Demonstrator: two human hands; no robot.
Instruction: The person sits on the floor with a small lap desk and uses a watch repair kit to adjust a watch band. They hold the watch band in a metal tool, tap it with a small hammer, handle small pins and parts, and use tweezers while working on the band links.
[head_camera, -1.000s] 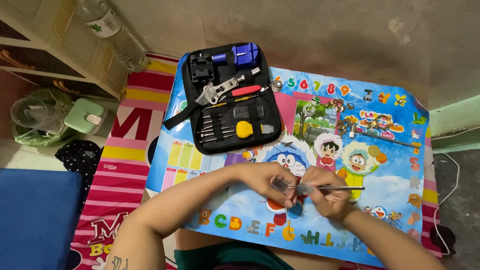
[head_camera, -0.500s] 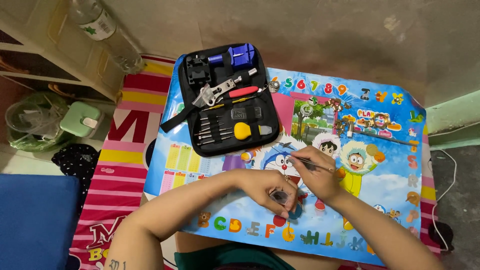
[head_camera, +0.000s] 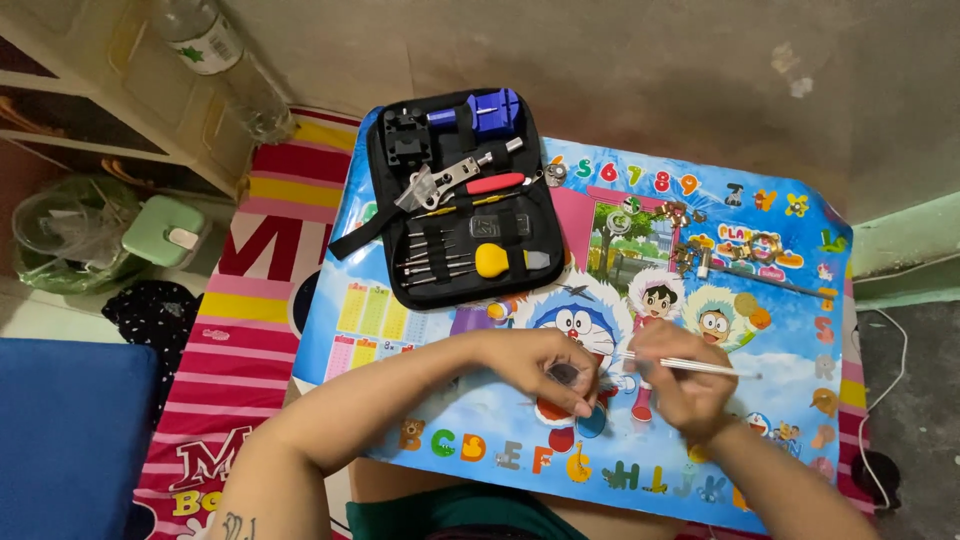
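Colourful cartoon play mat (head_camera: 400, 320) covers a low table, seen from above. Up and left of the hands lies an open black tool case (head_camera: 455, 200), its tools mostly in their slots. The left hand (head_camera: 545, 365) pinches a small dark round part (head_camera: 564, 374). Just right, the right hand (head_camera: 680, 385) grips a thin metal tool (head_camera: 700, 367), its left end pointing toward the part. Work appears underway, unfinished.

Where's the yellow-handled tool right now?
In the head view, the yellow-handled tool lies in the lower half of the open black tool case, right of the row of small screwdrivers, above the left hand.
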